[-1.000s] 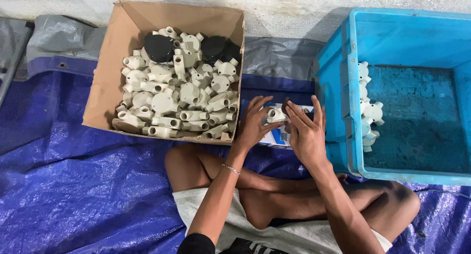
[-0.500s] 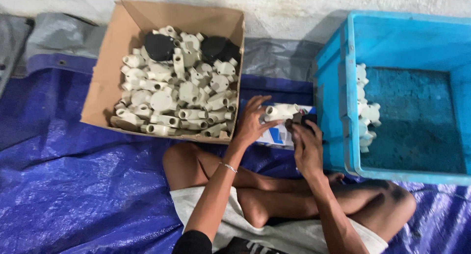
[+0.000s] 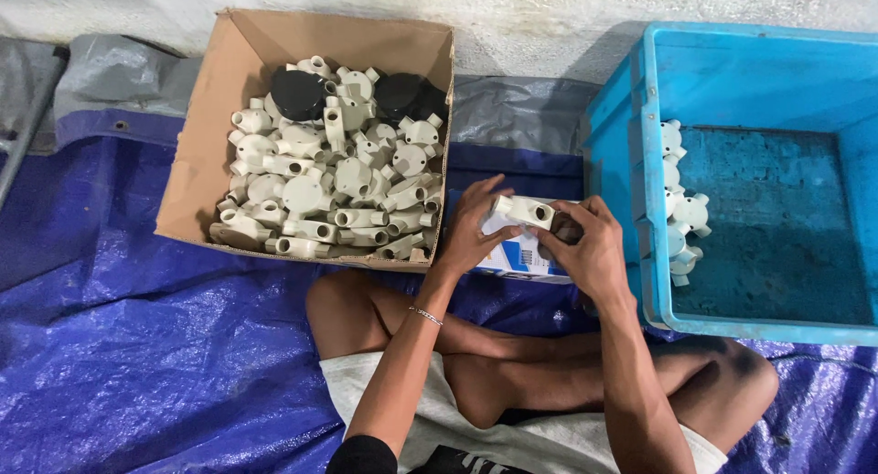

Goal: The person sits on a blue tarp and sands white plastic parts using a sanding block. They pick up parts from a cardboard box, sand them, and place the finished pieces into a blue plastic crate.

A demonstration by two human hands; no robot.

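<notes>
Both hands grip one cream plastic fitting: the left hand curls around its near end, the right hand clasps the other, above a small white box.

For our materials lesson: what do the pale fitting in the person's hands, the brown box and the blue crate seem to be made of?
Fitting: probably moulded plastic, cream, smooth and matt, with round open sockets.
Brown box: corrugated cardboard, dull, with folded flaps and raw edges.
Blue crate: apparently rigid plastic, slightly glossy, with a thick moulded rim and scuffed floor.

hands closer together, white fitting now gripped by both
</notes>
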